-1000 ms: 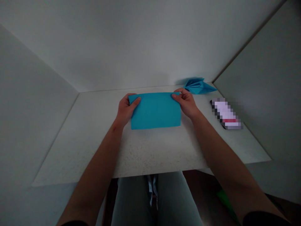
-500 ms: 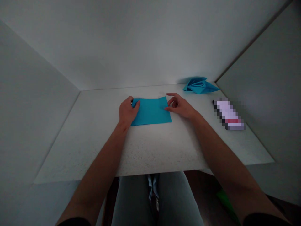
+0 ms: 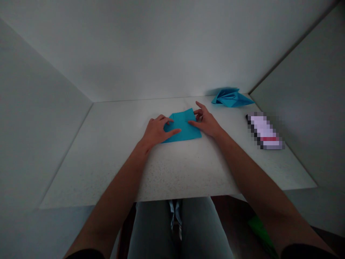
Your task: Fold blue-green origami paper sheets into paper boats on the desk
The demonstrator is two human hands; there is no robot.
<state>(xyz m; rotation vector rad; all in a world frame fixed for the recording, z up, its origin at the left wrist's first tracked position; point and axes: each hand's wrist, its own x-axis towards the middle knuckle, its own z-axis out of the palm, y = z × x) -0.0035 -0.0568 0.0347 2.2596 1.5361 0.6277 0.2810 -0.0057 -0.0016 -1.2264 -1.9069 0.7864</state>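
Note:
A folded sheet of blue paper (image 3: 185, 126) lies on the white table in front of me, its upper left corner turned in. My left hand (image 3: 159, 130) covers its left part and holds it, the thumb stretched across the top and the index fingertip on the turned-in corner. The other left fingers are partly hidden. On the right edge, my right hand (image 3: 206, 120) grips the paper with the thumb on top; its index finger is raised and the remaining fingers curl behind the edge.
A folded blue paper figure (image 3: 230, 98) lies by the back wall on the right. Nearer, a pixelated phone-like object (image 3: 264, 130) rests beside the right wall. The white table (image 3: 172, 172) is bounded by walls at the back and sides. Something green (image 3: 260, 230) is below at right.
My left hand has moved right, over the paper, and the upper left corner is now turned in. The paper has shifted slightly right. My right hand remains at the right edge, index finger higher.

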